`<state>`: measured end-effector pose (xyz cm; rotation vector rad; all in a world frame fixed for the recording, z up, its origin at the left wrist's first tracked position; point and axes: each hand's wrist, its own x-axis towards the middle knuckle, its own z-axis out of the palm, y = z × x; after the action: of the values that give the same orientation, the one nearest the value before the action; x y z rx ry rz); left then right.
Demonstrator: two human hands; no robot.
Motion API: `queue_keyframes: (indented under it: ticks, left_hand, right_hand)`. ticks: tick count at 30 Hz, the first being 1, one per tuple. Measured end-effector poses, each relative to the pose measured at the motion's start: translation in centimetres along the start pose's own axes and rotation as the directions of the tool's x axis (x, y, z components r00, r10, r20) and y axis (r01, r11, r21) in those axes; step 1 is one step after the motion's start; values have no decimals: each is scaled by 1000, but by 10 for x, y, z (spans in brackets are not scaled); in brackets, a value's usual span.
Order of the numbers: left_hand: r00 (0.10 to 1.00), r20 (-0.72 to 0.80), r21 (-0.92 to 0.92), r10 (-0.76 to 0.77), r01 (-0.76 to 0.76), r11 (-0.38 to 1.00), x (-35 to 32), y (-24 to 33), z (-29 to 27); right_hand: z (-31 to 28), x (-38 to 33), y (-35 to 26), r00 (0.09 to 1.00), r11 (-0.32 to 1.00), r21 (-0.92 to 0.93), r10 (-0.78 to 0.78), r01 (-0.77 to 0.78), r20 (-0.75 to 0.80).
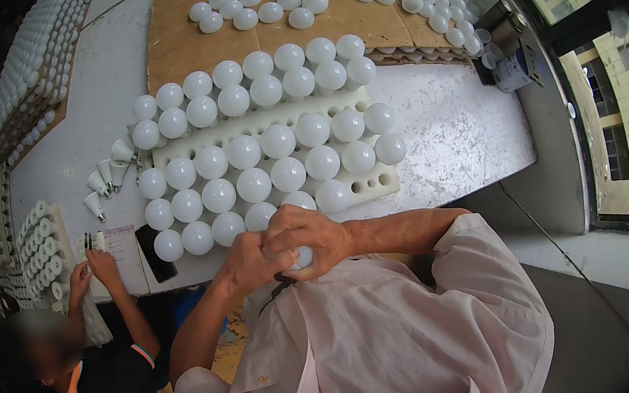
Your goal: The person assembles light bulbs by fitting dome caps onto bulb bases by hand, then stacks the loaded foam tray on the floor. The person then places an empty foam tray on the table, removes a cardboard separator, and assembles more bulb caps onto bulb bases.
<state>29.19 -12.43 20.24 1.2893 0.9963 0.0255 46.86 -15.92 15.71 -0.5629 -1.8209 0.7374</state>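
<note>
Close against my chest, my left hand and my right hand are both closed around one light bulb. Only a bit of its white dome shows between my fingers; the rest is hidden. Just beyond my hands, rows of white round bulbs stand upright in a pale foam rack with holes along it. One bulb of the nearest row is partly covered by my right hand.
A person at lower left handles small parts on the table. Loose bulb bases and a black phone lie nearby. White domes cover cardboard at the back. Stacked domes rise far left; containers stand far right.
</note>
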Motion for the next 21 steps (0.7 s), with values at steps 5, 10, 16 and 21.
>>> queue_keyframes:
  ticks: [5, 10, 16, 21]
  left_hand:
    - [976, 58, 156, 212, -218, 963, -5, 6, 11]
    - [975, 77, 97, 209, -216, 972, 6, -4, 15]
    - [973, 220, -369, 61, 25, 929, 38, -21, 24]
    - [929, 113, -189, 351, -327, 926, 58, -26, 33]
  right_hand:
    - [-1, -6, -13, 1000, 1000, 31, 1, -1, -23]
    - [-2, -14, -16, 997, 998, -12, 58, -59, -45]
    - [-15, -25, -22, 916, 939, -66, 313, -339, -249]
    - [-48, -70, -43, 796, 855, -44, 461, -517, -393]
